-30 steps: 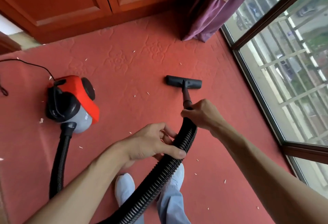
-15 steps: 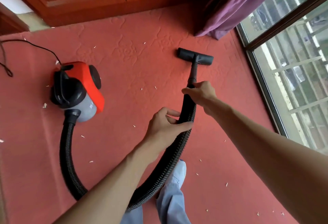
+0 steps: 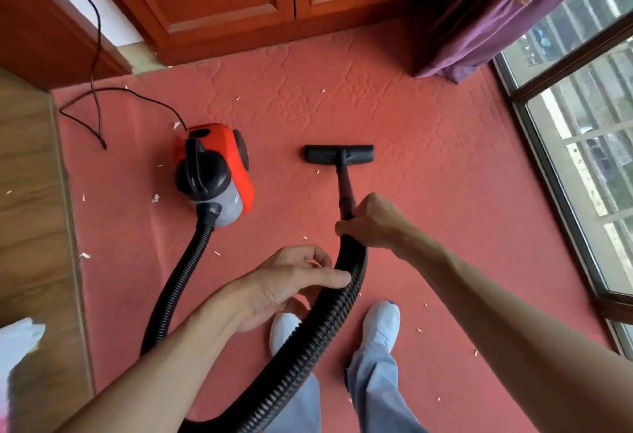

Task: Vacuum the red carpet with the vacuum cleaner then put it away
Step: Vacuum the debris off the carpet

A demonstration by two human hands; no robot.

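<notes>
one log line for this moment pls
step: vacuuming | right hand grips wand | left hand holds hose | nozzle on carpet

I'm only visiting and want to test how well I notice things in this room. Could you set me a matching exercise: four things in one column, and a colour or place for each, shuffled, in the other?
Things:
1. vacuum body
2. floor nozzle
3. hose
4. curtain

Descriptions:
A. purple, hanging beside the window
B. black and ribbed, bending in a long loop
C. orange-red, grey and black, at the end of the cord
D. black bar lying flat on the red carpet

Pairs: 1-C, 2-D, 3-B, 4-A
</notes>
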